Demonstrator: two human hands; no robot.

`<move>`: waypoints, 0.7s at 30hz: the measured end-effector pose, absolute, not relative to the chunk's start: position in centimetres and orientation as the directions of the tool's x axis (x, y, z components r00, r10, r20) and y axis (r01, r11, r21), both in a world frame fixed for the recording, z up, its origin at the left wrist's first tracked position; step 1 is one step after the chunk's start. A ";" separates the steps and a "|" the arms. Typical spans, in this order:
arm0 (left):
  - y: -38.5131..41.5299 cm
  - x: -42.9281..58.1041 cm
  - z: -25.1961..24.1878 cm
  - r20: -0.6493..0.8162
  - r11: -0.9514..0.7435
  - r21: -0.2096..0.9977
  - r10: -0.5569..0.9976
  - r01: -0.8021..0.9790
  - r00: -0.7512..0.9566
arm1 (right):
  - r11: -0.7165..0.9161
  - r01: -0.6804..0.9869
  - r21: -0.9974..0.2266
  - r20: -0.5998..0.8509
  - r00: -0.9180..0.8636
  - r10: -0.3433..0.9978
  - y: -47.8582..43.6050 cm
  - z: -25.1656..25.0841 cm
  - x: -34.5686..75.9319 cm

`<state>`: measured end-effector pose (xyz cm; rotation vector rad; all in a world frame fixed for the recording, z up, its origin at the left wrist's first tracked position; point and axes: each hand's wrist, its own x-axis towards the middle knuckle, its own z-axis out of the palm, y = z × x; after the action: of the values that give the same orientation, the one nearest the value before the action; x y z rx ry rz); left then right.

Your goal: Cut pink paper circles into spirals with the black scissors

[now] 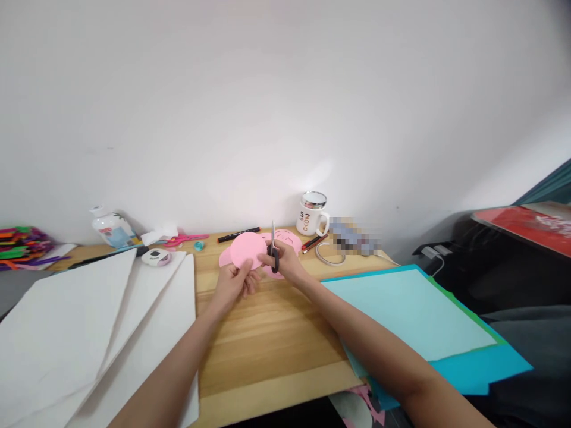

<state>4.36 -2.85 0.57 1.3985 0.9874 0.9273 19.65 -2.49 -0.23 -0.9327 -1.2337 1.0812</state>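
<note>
My left hand [236, 281] pinches the lower edge of a round pink paper disc [248, 248], held up above the wooden table [267, 333]. Dark-handled scissors [273, 252] are in my right hand [284, 260], their blades pointing up beside the disc's right edge. Fingertips of that hand also reach the disc's edge. Behind and below lie more pink paper pieces [289, 239], one with cut-out openings; the disc and my hands partly cover them.
White sheets [71, 321] cover the left side, with a small white device [156, 257] on top. Behind them are a bottle [115, 229] and pink scissors [185, 239]. A black marker [238, 235] and a mug [312, 215] stand toward the wall. Blue paper [419, 309] lies right.
</note>
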 end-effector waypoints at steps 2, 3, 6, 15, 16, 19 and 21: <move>-2.8 4.3 0.3 -0.017 -0.007 0.998 0.937 0.069 0.349 | 0.244 -0.131 -0.961 0.247 -0.011 0.969 -2.9 0.3 19.3; -2.8 4.3 0.3 -0.012 -0.011 0.998 0.940 0.066 0.340 | 0.240 -0.138 -0.961 0.246 -0.023 0.969 -3.2 0.6 19.1; -2.6 4.1 0.5 0.033 -0.041 0.999 0.961 0.024 0.275 | 0.231 -0.156 -0.960 0.245 -0.071 0.967 -4.6 1.8 19.0; -3.4 4.1 1.5 0.146 -0.132 0.985 0.980 -0.110 0.135 | 0.183 -0.097 -0.978 0.197 -0.164 0.966 -7.2 0.5 19.2; -3.5 4.1 1.5 0.157 -0.144 0.984 0.979 -0.105 0.132 | 0.168 -0.103 -0.980 0.184 -0.178 0.967 -7.2 0.2 19.0; -3.7 4.3 1.4 0.159 -0.152 0.987 0.978 -0.054 0.138 | 0.132 -0.136 -0.982 0.163 -0.258 0.952 -7.3 -0.3 18.5; -3.9 4.5 1.4 0.153 -0.155 0.988 0.978 0.001 0.145 | 0.138 -0.167 -0.976 0.185 -0.313 0.931 -7.4 -0.2 18.3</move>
<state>4.48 -3.89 1.44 1.3960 1.0323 1.2054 18.32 -7.43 -0.16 -0.8047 -1.4093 1.3815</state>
